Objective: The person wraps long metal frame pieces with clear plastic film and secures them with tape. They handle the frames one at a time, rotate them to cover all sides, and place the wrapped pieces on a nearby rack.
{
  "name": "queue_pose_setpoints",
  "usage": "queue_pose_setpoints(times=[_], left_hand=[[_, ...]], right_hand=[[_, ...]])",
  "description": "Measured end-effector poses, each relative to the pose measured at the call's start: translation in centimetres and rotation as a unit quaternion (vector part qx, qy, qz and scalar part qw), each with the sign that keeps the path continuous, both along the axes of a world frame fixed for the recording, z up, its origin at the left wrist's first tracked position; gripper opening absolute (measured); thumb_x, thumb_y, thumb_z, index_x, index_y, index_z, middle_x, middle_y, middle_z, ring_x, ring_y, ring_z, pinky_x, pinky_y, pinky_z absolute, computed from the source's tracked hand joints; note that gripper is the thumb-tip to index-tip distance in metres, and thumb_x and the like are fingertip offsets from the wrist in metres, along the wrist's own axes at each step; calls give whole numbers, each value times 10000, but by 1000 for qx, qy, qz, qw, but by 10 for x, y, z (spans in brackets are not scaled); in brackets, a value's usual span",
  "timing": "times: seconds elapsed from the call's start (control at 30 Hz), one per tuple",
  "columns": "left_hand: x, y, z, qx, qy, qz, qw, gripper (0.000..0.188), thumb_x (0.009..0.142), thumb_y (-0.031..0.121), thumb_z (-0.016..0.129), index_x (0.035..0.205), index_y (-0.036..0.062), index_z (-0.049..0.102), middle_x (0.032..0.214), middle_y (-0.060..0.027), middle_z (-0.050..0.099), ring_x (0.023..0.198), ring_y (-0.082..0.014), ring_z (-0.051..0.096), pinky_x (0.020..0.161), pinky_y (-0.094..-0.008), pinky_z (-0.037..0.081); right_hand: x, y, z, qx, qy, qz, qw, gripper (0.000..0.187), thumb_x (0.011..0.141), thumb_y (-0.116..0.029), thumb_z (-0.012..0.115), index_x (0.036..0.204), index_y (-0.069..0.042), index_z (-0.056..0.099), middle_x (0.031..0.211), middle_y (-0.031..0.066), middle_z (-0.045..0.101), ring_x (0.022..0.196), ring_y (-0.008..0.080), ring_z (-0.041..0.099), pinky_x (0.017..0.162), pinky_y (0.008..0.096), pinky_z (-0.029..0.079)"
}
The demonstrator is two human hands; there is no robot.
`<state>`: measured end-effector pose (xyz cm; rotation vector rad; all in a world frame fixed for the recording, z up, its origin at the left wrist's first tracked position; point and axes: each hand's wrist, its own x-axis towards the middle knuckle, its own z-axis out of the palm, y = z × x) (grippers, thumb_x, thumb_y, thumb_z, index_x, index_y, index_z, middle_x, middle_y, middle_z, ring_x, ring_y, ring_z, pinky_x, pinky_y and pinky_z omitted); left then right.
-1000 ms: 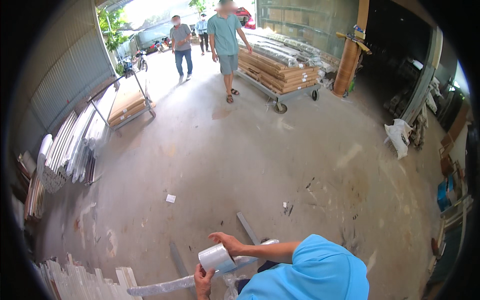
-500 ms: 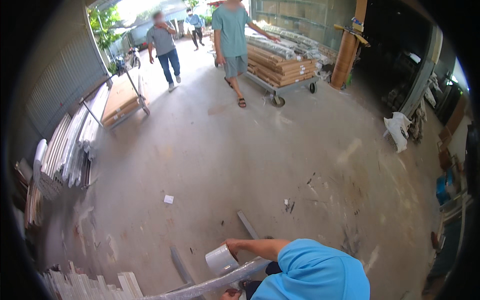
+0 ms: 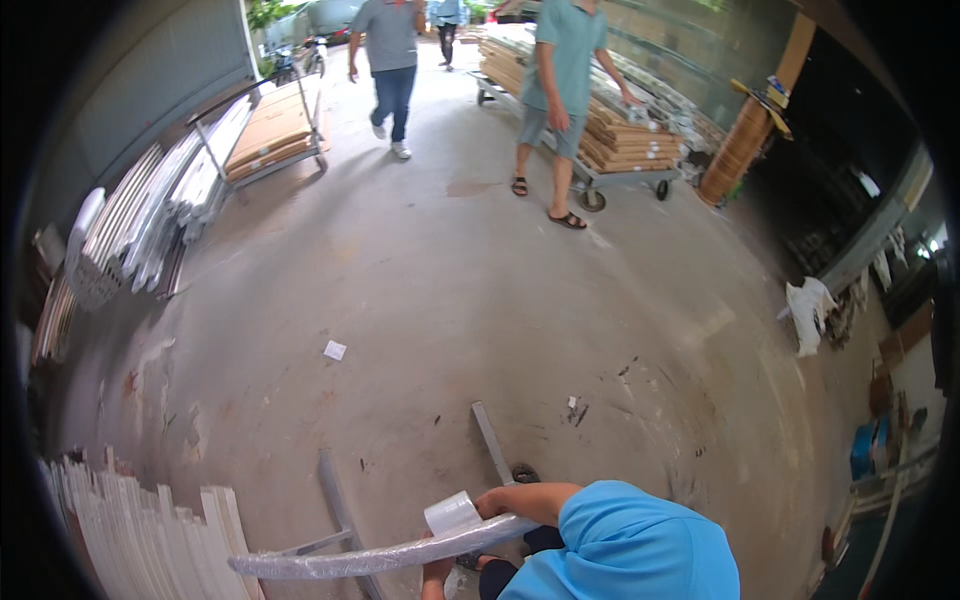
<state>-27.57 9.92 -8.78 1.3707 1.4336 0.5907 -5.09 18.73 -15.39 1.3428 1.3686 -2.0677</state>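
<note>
A long, slim bundle [image 3: 330, 564] wrapped in clear plastic crosses the lower part of the head view, curved by the lens. My right hand [image 3: 491, 503] reaches in from the blue sleeve and grips a roll of clear stretch film [image 3: 453, 513] at its near end, just above the bundle. Below the bundle is my left hand [image 3: 437, 570], which appears to wrap round it from underneath; most of its fingers are hidden. Grey metal bars of a low stand [image 3: 337, 495] show under and behind the bundle.
Pale strips [image 3: 140, 530] stand at the lower left, with wrapped lengths [image 3: 190, 200] behind. A cart of brown boards [image 3: 270, 130] is at the far left; another loaded cart [image 3: 620, 150] stands at the far right. Two people [image 3: 385, 60] walk; one person [image 3: 565, 80] touches the right cart.
My view has tilted and shifted left, showing more of the bundle. The film roll has turned and sits closer over the bundle. My left hand has moved left; people have walked nearer.
</note>
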Motion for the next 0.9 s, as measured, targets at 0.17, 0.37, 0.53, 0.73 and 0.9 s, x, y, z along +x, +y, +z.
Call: queue_pose_setpoints(times=[0.17,0.37,0.53,0.73,0.9], left_hand=[[-4,-11,31,-263,-110,65,956,522,793,189,729,1253,2,569,1201,-121,606,1122,-226,542,975,-358,413],[-4,-33,50,-300,-299,165,891,467,801,147,693,1228,-5,580,1191,-112,612,1120,-245,558,998,-372,401],[-23,-27,65,-374,-361,124,845,420,836,194,647,1215,28,574,1158,-127,628,1097,-291,592,974,-459,456],[-19,-13,99,-450,-366,188,793,473,916,362,560,1261,38,540,1207,-130,617,1107,-303,593,985,-496,457],[-37,-6,125,-414,-335,108,840,584,916,415,582,1310,-5,486,1242,-142,590,1135,-281,576,1005,-462,446]], right_hand=[[22,30,74,313,-59,162,934,487,789,-207,626,1260,-91,589,1142,155,653,1042,343,624,879,431,499],[43,31,183,469,76,-2,880,630,745,-124,674,1343,-157,477,1235,137,579,1132,337,553,943,431,460],[27,-38,240,606,152,239,743,788,650,-177,738,1376,-205,432,1378,112,434,1249,323,431,1011,472,382],[8,-83,217,715,233,150,642,710,691,-225,706,1350,-206,441,1321,109,459,1163,306,483,991,457,374],[0,-89,196,661,242,42,709,672,674,-156,716,1310,-172,497,1225,98,528,1122,308,506,961,454,399]])
